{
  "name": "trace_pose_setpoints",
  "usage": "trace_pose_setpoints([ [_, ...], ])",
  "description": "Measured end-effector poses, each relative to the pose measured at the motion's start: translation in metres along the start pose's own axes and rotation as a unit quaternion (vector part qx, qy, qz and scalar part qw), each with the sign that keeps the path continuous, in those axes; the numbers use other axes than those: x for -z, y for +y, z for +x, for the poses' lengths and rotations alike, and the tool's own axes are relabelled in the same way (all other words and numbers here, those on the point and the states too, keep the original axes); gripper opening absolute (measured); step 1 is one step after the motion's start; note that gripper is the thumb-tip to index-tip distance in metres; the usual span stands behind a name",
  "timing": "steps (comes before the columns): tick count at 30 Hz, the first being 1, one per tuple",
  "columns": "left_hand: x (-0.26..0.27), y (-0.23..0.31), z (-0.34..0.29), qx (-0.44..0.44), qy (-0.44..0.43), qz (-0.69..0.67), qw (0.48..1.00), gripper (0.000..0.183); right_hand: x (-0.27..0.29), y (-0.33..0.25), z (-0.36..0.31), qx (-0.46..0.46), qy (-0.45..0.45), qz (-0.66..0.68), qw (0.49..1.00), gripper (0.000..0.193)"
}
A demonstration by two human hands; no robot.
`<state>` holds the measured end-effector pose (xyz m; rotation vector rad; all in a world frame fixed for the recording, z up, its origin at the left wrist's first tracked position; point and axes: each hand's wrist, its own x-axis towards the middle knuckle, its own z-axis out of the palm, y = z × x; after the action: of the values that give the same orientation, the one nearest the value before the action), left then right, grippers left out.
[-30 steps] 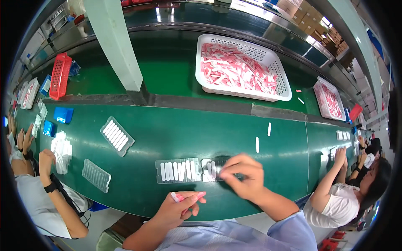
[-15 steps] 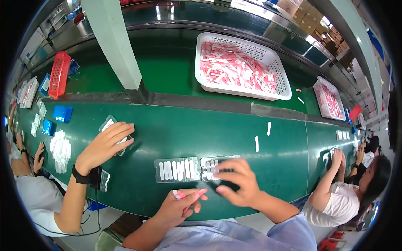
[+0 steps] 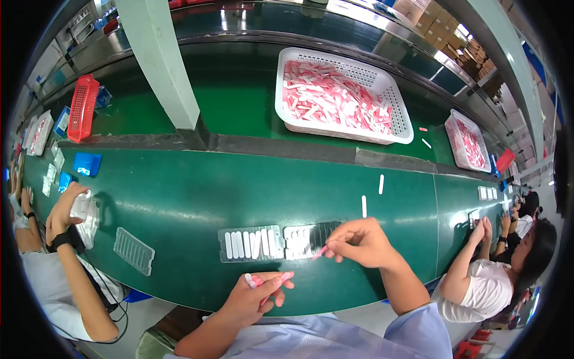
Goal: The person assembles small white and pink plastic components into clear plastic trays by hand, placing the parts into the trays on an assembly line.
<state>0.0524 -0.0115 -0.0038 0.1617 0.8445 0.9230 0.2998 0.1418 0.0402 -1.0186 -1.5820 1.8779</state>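
Observation:
In front of me lies a clear slotted plastic case (image 3: pixel 222 246), opened out into two halves. Several white strips with rounded ends (image 3: pixel 239 245) lie side by side in its left half. The right half (image 3: pixel 294 242) has pale pieces at its left side and looks dark at its right side, close to my right hand. My right hand (image 3: pixel 359 244) pinches a thin pink strip (image 3: pixel 320 252) near that half's front edge. Closer to me, my left hand (image 3: pixel 254 299) is closed around several pink-and-white strips (image 3: pixel 256 280).
A white basket (image 3: pixel 344 133) heaped with pink-and-white strips stands behind the ledge. Two white strips (image 3: pixel 381 184) lie to the right. At left, a co-worker's hand (image 3: pixel 61 209) is by white pieces; an empty clear slotted tray (image 3: pixel 134 251) lies near. Another co-worker (image 3: pixel 472 269) sits at right.
My right hand was spread over the case's right half; now it has moved right and pinches a pink strip. The left co-worker's hand has drawn back left, and its strip-filled tray is out of sight.

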Motion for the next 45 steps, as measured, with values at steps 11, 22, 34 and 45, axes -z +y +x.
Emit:
trace_pose_setpoints([
  [11,-0.003,0.002,-0.001,0.004,0.027,-0.023,0.999,0.025,-0.013,-0.02,0.039,0.062,-0.056,-0.469,0.879,0.042],
  [22,-0.002,0.002,0.002,-0.004,-0.002,-0.015,1.0,0.028,-0.014,-0.024,0.032,0.067,-0.096,-0.388,0.914,0.04],
  [34,0.007,0.003,-0.003,-0.03,-0.002,-0.026,0.999,0.028,-0.003,0.005,-0.002,0.328,0.111,-0.472,0.811,0.008],
  [45,0.014,0.009,-0.005,-0.019,-0.128,-0.062,0.99,0.057,-0.006,0.006,-0.011,0.23,0.013,-0.464,0.855,0.022],
])
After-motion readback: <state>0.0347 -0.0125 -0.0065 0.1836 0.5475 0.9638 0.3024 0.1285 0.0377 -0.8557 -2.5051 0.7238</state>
